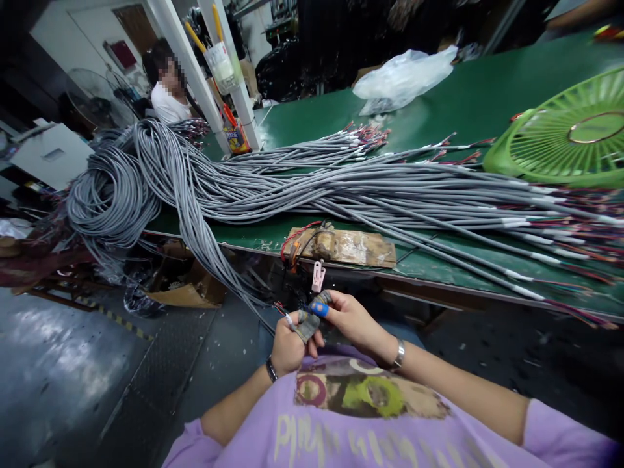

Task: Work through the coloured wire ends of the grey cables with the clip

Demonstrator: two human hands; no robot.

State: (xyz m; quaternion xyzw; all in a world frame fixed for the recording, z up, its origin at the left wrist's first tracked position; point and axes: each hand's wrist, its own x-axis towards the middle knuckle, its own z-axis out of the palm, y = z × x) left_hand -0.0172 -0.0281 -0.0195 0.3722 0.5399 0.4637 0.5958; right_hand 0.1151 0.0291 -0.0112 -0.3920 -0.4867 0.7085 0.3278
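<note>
Just in front of the bench edge, my left hand (291, 342) is closed on the end of a grey cable (288, 320), with thin coloured wires showing by the fingers. Grey wrapping covers its thumb. Beside it and almost touching, my right hand (353, 320) is pinched, with blue tape round the thumb and grey wrapping on a finger. What lies between those fingertips is too small to make out. Right above the hands, a pink clip (318, 277) hangs at the front of a worn wooden board (363, 248) carrying red and black leads.
Long bundles of grey cables (273, 188) run along the green bench (312, 117), coiled at the left. A green fan (565, 133) stands at the right, and a plastic bag (404, 78) lies behind. White posts (182, 58) rise at the back. Another person (168, 91) sits beyond.
</note>
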